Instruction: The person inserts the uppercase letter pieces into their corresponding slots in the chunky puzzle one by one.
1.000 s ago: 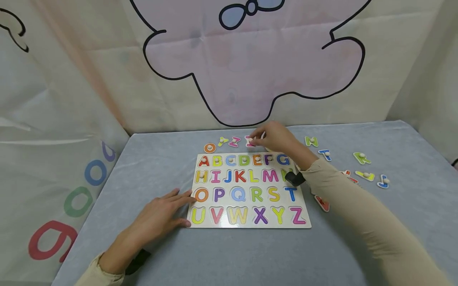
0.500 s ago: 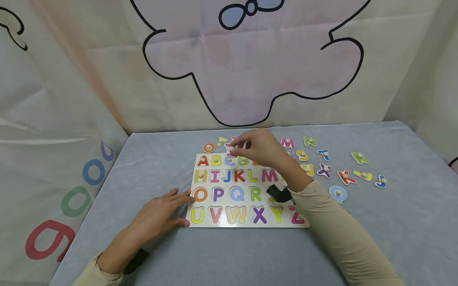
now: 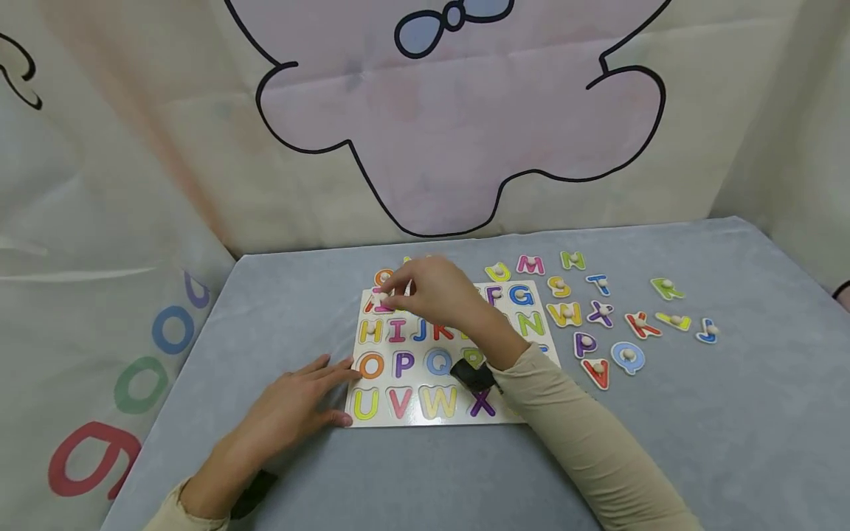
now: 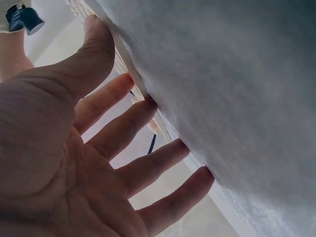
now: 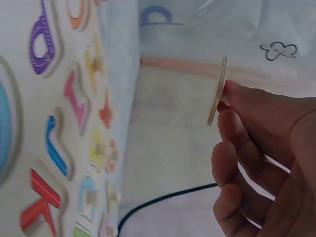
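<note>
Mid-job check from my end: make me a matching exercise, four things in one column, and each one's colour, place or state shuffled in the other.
1. right hand
2. left hand
3. loose Q piece
4. loose X piece

A. purple
B. pinching a pink I piece
C. at the left edge of the alphabet board
D. blue

Pairs: 1-B; 2-C; 3-D; 4-A

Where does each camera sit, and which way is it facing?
Head: worn on the head, facing forward and down at the letter board; left hand, right hand, sleeves show.
Left wrist: worn there, facing the board's edge and gray cloth; left hand, right forearm show.
Right wrist: worn there, facing the pinched letter edge-on, backdrop beyond; right hand shows.
Head and right wrist share board and pinched letter.
</note>
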### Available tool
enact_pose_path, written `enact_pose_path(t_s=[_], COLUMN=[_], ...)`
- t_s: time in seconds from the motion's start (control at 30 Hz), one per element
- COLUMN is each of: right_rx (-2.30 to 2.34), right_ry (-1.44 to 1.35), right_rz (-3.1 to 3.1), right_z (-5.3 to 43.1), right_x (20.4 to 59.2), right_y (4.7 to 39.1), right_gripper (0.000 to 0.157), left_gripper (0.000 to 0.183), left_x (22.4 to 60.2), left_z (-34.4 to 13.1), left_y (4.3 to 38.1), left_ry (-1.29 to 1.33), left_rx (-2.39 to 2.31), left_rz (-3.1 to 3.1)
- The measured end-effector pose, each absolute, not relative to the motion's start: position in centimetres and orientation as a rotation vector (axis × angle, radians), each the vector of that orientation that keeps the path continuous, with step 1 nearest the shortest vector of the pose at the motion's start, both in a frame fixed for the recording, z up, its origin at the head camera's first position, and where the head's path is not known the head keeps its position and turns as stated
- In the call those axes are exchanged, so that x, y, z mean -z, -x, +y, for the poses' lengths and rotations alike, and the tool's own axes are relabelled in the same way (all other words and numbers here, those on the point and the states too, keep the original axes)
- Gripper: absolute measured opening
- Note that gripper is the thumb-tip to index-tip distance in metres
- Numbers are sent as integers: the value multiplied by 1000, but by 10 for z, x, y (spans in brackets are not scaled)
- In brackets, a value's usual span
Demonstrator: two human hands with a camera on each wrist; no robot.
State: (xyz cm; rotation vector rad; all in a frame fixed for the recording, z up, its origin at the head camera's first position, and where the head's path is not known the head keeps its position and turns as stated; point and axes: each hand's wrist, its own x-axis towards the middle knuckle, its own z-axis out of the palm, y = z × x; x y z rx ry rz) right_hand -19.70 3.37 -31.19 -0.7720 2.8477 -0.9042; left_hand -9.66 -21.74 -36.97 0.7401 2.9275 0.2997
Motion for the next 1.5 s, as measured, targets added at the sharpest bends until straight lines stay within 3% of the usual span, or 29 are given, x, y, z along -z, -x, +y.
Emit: enact_pose_path(t_s=[0.6,1.5], right_rx=[546,506], right_ry=[630,577], right_rz=[2830,2823], right_z=[17,12], right_x=[355,361], right_y=[208,206], right_gripper=[18,16], left_gripper=[60,60], left_x=[372,371], left_z=[-218,-217], left_y=[95,96], left_ry=[-738,-730], left_rx=[-298,-280], left_rz=[2949,2935])
